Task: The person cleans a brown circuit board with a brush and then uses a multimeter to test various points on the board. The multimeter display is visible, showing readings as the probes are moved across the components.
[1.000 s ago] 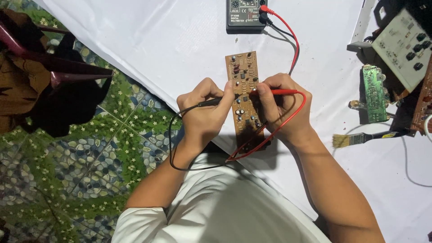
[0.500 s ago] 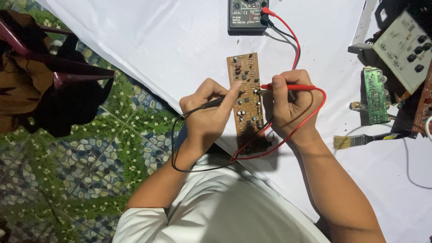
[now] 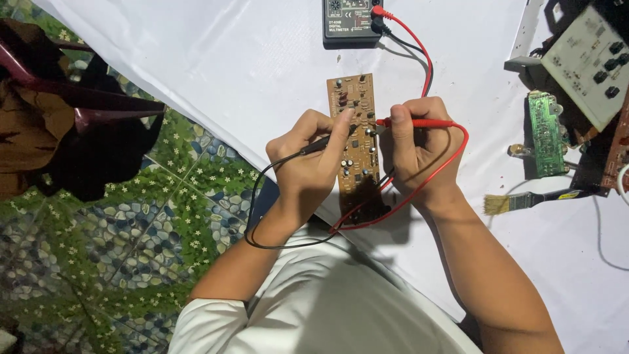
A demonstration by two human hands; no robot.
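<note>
A tan circuit board [image 3: 357, 141] with small components lies on a white sheet [image 3: 229, 65]. My left hand [image 3: 308, 164] grips a black test probe [image 3: 324, 143] whose tip touches the board's left-middle part. My right hand [image 3: 419, 147] grips a red test probe [image 3: 416, 123], its tip pointing at the board's right edge. Red and black leads run from the probes up to a dark multimeter [image 3: 352, 23] at the top of the sheet.
A green circuit board [image 3: 544, 134], a pale panel with black knobs [image 3: 586, 62] and a small brush [image 3: 524, 201] lie at the right. Left of the sheet is a pebble-and-leaf patterned floor [image 3: 118, 229] with a dark red chair leg [image 3: 85, 108] and cloth.
Both hands have shifted slightly up the board. The red probe now lies more level, and the black probe's tip has moved higher on the board.
</note>
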